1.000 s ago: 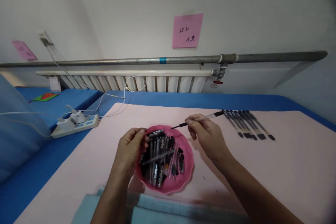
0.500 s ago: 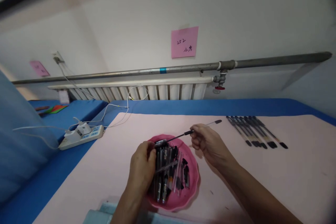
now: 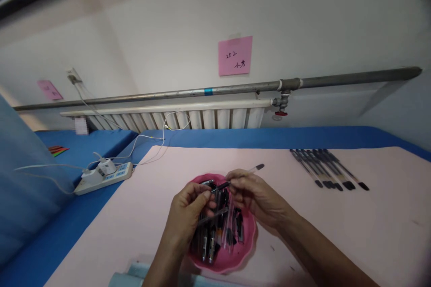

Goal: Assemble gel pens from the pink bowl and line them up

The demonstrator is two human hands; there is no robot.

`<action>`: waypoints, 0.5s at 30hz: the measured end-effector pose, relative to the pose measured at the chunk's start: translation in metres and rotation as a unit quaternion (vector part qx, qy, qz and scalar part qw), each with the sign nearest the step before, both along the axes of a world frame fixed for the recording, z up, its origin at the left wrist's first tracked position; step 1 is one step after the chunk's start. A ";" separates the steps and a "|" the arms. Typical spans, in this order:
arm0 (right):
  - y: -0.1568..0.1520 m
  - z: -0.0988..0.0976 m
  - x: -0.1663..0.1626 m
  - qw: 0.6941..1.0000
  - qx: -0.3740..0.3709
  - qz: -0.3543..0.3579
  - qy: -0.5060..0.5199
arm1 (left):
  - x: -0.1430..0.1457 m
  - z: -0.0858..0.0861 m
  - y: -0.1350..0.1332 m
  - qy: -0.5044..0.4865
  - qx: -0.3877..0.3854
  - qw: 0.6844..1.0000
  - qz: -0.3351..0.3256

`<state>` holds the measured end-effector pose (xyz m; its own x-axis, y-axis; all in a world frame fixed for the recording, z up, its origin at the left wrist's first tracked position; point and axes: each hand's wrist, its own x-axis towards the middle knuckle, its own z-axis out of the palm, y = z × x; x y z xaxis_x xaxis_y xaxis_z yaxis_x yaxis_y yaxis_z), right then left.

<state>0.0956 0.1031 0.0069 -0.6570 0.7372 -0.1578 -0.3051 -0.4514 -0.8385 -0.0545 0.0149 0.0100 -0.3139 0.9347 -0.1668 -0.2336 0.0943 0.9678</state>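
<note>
A pink bowl (image 3: 247,251) full of loose black and clear pen parts sits on the pink mat in front of me. Over it, my right hand (image 3: 256,197) pinches a thin pen refill (image 3: 251,171) whose far end points up and right. My left hand (image 3: 190,208) is closed on a dark pen barrel (image 3: 208,183) at the bowl's near-left rim. The refill's tip meets the barrel's open end between the two hands.
Several assembled black pens (image 3: 328,168) lie in a row on the pink mat (image 3: 370,224) to the right. A white power strip (image 3: 103,175) with cables rests on the blue cover at left. A radiator (image 3: 175,119) and pipe run along the wall.
My right hand has drawn left toward my left hand, bringing the refill's tip into the barrel's end. The left hand lifted slightly over the bowl.
</note>
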 end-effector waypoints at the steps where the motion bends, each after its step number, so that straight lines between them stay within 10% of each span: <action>1: -0.002 0.002 0.002 0.999 0.011 0.049 0.006 | 0.000 0.000 0.000 -0.014 0.001 1.000 -0.007; 7: -0.006 0.017 0.019 0.971 0.034 0.237 0.019 | -0.005 0.005 -0.004 -0.069 0.018 0.997 -0.028; 15: -0.007 0.007 0.008 0.980 0.081 0.170 -0.055 | -0.004 0.001 -0.004 0.085 0.045 0.995 -0.031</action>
<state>0.1040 0.0966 0.0138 -0.8549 0.4994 -0.1407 -0.0628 -0.3688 -0.9274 -0.0585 0.0110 0.0106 -0.2710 0.9621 -0.0307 -0.0623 0.0143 0.9980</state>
